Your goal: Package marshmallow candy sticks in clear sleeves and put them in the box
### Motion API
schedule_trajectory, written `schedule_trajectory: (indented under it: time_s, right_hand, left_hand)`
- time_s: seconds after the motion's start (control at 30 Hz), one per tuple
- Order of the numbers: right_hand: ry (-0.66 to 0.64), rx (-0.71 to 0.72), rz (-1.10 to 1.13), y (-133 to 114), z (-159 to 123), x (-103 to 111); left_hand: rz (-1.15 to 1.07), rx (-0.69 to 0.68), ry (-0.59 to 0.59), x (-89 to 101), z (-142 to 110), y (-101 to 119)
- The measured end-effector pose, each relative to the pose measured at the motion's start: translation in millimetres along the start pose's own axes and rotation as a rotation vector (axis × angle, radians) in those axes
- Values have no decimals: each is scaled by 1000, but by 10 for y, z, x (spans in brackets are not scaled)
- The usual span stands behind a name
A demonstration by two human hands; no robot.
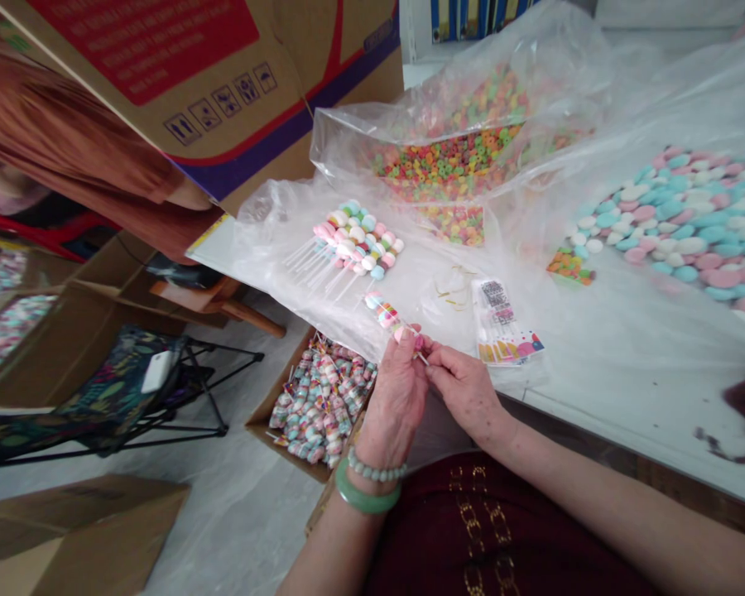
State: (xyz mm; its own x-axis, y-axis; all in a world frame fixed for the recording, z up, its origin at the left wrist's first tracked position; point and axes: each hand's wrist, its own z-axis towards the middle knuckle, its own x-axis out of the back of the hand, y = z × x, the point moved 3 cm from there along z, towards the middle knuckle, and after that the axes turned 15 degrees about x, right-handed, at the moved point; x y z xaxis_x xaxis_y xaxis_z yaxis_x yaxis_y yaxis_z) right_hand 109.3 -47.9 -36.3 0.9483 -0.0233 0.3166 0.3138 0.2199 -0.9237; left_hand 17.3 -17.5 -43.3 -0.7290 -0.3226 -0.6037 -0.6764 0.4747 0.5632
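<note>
Near the table's front edge, my left hand (402, 385) is closed around the lower end of a wrapped candy skewer (383, 312), whose marshmallows and colored rings point up and to the left. My right hand (463, 382) pinches the white stick below the wrapper, close beside my left fingers. Just beyond lies a group of unwrapped marshmallow skewers (360, 240) with their white sticks toward the front left. Flat printed wrappers (502, 323) rest to the right of my hands. Thin gold ties (452, 290) are scattered between the wrappers and the skewers.
A clear plastic bag holds colorful candy rings (453, 161). Loose pastel marshmallows (689, 223) spread on plastic at the right. A large carton (242, 91) stands at the back left. Below the edge, a box (307, 463) holds wrapped skewers (323, 406). A folding chair (130, 381) is left.
</note>
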Motion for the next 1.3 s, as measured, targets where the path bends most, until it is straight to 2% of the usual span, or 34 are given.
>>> schedule_trajectory:
  time_s: [0.07, 0.17, 0.27, 0.37, 0.53, 0.63, 0.8, 0.97, 1.1, 1.2, 1.3]
  right_hand:
    - [33, -9, 11, 12, 16, 15]
    - [63, -34, 32, 50, -9, 67]
    - [-9, -67, 86, 66, -59, 59]
    - [-62, -76, 111, 49, -83, -1]
    - [41, -30, -37, 38, -48, 9]
    - [43, 31, -125, 46, -60, 74]
    - [9, 213, -284, 13, -148, 128]
    - [55, 205, -330, 62, -195, 134]
    - [30, 339, -306, 52, -175, 162]
    - [-8, 434, -400, -3, -151, 179]
    - [-36, 538, -568, -70, -158, 145]
  left_hand:
    - [-8, 53, -15, -15, -7, -30]
    - [-38, 224, -93, 11, -2, 44]
    - [-75, 303, -100, 78, 11, 192]
    - [-121, 236, -65, 83, 2, 223]
    - [-45, 138, 7, -49, -84, -37]
    - [95, 141, -5, -64, -108, -103]
    - [268, 173, -41, 58, -105, -79]
    - [578, -27, -12, 104, -143, -79]
    - [779, -76, -49, 98, -155, -84]
    - [720, -41, -102, 98, -165, -38]
    - [450, 119, -153, 96, -175, -12]
